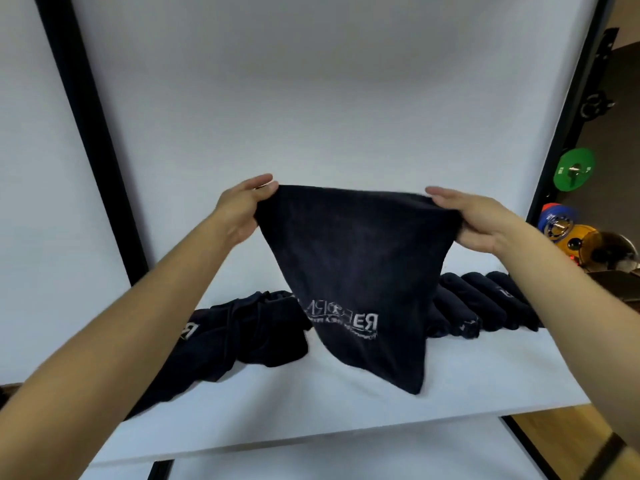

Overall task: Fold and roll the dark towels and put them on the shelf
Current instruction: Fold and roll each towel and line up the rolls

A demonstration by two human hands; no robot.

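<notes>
A dark navy towel [349,271] with pale lettering hangs in the air above the white shelf [277,403]. My left hand [242,211] pinches its upper left corner and my right hand [478,223] pinches its upper right corner. The towel tapers down to a point near the shelf surface. A loose heap of dark towels [239,337] lies on the shelf at the left. A row of rolled dark towels [485,303] sits on the shelf at the right, partly hidden behind the held towel.
Black frame posts [97,161] stand left and right of the white backdrop. Coloured weight plates [573,173] and gym gear sit beyond the right post. A wooden floor [554,434] shows at lower right.
</notes>
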